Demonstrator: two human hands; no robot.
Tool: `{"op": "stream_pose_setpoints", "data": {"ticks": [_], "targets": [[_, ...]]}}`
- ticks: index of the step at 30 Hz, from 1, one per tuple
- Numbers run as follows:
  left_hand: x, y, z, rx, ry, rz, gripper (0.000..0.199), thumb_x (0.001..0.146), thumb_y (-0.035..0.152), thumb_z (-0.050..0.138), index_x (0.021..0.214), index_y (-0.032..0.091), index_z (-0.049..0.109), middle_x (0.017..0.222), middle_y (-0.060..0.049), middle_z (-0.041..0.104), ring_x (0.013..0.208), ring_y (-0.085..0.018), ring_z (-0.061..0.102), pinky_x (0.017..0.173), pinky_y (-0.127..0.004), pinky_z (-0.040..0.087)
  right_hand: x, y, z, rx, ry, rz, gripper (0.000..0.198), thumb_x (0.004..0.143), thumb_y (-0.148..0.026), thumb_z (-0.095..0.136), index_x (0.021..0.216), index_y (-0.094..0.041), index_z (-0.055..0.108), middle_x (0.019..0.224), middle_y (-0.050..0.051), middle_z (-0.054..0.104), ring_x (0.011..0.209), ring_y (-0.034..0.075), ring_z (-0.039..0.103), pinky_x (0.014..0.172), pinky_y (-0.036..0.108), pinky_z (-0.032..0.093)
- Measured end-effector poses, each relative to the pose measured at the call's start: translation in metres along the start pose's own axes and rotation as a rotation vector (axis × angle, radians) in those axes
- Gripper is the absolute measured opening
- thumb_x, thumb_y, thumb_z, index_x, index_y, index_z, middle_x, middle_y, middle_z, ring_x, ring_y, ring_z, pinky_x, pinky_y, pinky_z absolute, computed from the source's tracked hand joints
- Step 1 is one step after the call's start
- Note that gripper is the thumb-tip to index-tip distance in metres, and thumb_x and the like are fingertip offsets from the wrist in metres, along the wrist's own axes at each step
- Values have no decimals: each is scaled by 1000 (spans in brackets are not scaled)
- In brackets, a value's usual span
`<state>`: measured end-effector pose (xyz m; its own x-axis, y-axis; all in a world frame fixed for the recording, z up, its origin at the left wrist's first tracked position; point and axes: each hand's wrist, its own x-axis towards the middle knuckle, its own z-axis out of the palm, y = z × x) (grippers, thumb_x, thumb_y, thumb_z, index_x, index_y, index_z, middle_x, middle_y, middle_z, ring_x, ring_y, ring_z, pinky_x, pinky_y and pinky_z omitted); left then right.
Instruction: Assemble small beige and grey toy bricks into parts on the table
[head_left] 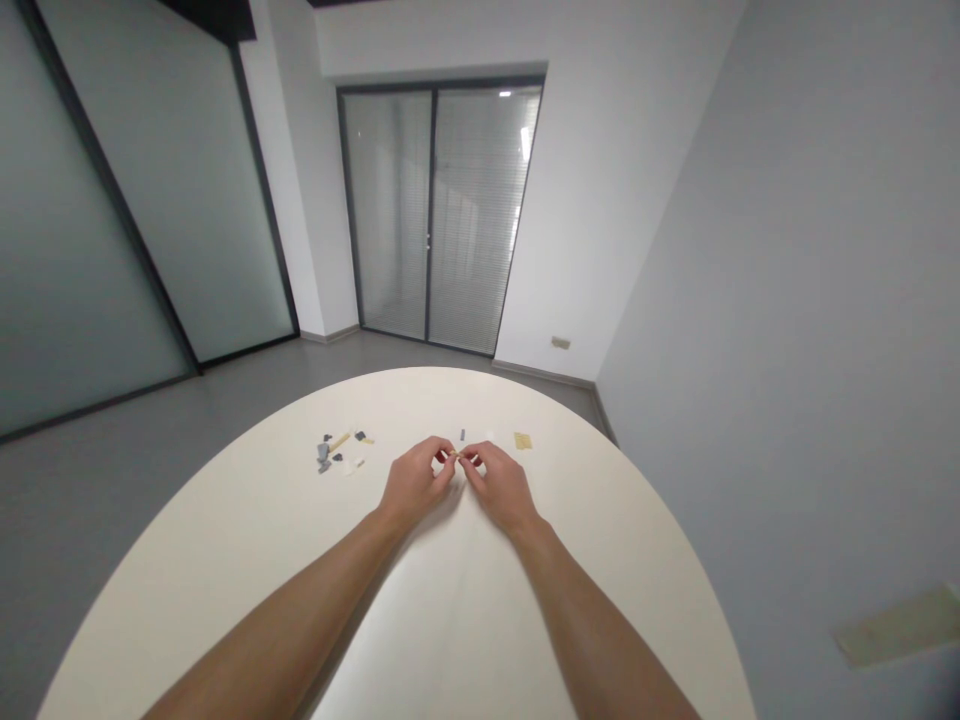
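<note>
Over the middle of the round table, my left hand (417,478) and my right hand (501,484) meet fingertip to fingertip. Both are closed in a pinch on a small yellowish piece (456,454), mostly covered by the fingers, so its exact kind cannot be made out. Just beyond the fingertips lies a small grey-blue piece (463,434) on the tabletop. A flat tan square piece (523,440) rests to the right of my right hand.
Left of my hands, loose small parts are scattered on the white table (247,540): grey pieces (323,453), a long tan strip (340,441), dark pieces (361,436) and whitish ones (360,462). Behind the table stand glass doors (390,220); a grey wall (810,330) rises on the right.
</note>
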<state>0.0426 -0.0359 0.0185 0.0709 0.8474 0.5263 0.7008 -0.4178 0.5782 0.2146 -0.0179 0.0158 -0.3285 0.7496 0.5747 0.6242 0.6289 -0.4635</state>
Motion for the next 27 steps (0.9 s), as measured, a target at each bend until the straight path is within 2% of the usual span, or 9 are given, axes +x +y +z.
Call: {"op": "stream_pose_setpoints", "data": {"ticks": [19, 27], "targets": [[1, 2, -3, 45, -9, -23, 19, 93, 35, 48, 97, 25, 64, 92, 1, 71, 82, -15, 66, 72, -26, 47, 0, 1, 1, -39, 65, -17, 15, 96, -32, 54, 98, -23, 65, 94, 3, 68, 93, 18, 63, 82, 29, 46], [0, 1, -2, 56, -4, -4, 19, 94, 34, 47, 98, 25, 64, 93, 0, 71, 83, -16, 66, 71, -26, 48, 0, 3, 3, -74, 46, 39, 17, 96, -35, 54, 97, -24, 66, 98, 3, 69, 97, 18, 62, 83, 30, 46]]}}
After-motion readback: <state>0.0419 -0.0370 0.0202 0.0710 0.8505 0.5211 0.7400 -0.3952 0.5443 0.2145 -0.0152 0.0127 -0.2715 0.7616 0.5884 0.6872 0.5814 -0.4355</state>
